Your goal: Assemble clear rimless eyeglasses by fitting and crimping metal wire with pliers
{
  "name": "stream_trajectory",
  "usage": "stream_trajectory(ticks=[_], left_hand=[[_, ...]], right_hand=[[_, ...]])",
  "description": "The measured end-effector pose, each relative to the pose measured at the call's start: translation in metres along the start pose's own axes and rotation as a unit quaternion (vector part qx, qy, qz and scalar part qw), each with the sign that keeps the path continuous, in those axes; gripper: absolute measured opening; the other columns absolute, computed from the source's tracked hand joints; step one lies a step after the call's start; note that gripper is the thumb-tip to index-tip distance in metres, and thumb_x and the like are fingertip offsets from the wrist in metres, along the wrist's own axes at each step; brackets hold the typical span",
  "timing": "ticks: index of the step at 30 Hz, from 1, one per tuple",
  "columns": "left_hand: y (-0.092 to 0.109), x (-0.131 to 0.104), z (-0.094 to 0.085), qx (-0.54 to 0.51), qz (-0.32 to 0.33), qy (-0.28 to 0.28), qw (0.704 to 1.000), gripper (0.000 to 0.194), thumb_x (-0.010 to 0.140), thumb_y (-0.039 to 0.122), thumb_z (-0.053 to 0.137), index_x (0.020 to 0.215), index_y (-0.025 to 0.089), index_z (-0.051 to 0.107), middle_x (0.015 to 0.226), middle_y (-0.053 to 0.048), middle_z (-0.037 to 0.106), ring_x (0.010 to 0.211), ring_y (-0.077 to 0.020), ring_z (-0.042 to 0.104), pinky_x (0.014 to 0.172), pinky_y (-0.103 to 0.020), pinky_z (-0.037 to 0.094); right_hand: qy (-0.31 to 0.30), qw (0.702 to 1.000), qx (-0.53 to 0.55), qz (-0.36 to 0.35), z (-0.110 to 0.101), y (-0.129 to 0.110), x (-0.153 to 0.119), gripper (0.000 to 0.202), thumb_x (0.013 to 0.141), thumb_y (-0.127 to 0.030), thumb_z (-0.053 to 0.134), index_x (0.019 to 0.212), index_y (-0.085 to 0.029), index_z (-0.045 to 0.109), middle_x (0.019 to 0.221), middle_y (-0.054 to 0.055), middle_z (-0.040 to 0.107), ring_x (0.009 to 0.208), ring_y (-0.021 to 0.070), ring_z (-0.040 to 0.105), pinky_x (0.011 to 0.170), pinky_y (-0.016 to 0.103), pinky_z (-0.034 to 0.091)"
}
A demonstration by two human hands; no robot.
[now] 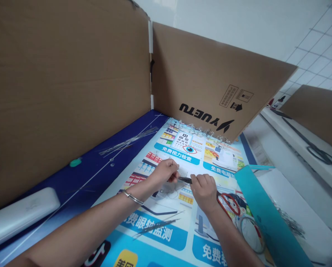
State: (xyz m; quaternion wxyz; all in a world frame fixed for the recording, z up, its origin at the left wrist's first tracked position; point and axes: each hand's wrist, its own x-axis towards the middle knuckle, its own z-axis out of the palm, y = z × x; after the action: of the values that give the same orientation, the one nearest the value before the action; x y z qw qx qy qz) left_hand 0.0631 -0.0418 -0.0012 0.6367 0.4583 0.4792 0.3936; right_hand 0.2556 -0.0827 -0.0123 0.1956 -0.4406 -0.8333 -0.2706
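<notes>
My left hand is closed in a pinch over the middle of the printed sheet. What its fingertips hold is too small and blurred to name. My right hand is wrapped round a dark narrow-nosed hand tool. The tool's tip points left and meets the left fingertips. A red loop shows just behind the right hand; I cannot tell whether it belongs to the tool or the print. Below the hands lies a small bunch of thin dark wires.
Cardboard panels stand at the back and left. Longer wires lie on the blue strip, near a green blob. A white case is at left. A teal strip and more wire pieces lie at right.
</notes>
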Motion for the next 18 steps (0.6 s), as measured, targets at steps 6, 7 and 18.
stream_trajectory(ticks=[6, 7, 18], left_hand=[[-0.0018, -0.0002, 0.0001, 0.006, 0.005, -0.001, 1.000, 0.017, 0.074, 0.034, 0.051, 0.073, 0.017, 0.047, 0.056, 0.000, 0.061, 0.037, -0.0094, 0.052, 0.034, -0.017, 0.031], [-0.0018, -0.0004, 0.0002, 0.006, 0.004, -0.001, 1.000, 0.017, 0.074, 0.034, 0.051, 0.073, 0.017, 0.047, 0.056, 0.000, 0.061, 0.037, -0.0094, 0.052, 0.034, -0.017, 0.030], [-0.0031, -0.0008, 0.0014, 0.008, 0.003, 0.006, 1.000, 0.016, 0.073, 0.033, 0.050, 0.072, 0.018, 0.047, 0.056, 0.001, 0.060, 0.036, -0.0091, 0.052, 0.034, -0.017, 0.030]], right_hand=[[-0.005, 1.000, -0.001, -0.005, 0.0000, -0.0007, -0.0003, 0.021, 0.083, -0.021, 0.047, 0.102, -0.019, 0.057, 0.075, 0.005, 0.050, 0.073, 0.0168, 0.040, 0.067, 0.034, 0.027], [-0.005, 1.000, -0.001, -0.005, -0.0002, -0.0008, -0.0002, 0.021, 0.083, -0.021, 0.047, 0.102, -0.019, 0.057, 0.074, 0.005, 0.050, 0.073, 0.0168, 0.040, 0.067, 0.034, 0.027], [-0.007, 1.000, -0.007, -0.011, -0.0015, -0.0001, 0.0001, 0.021, 0.084, -0.021, 0.045, 0.103, -0.018, 0.056, 0.072, 0.005, 0.048, 0.072, 0.0169, 0.039, 0.065, 0.033, 0.026]])
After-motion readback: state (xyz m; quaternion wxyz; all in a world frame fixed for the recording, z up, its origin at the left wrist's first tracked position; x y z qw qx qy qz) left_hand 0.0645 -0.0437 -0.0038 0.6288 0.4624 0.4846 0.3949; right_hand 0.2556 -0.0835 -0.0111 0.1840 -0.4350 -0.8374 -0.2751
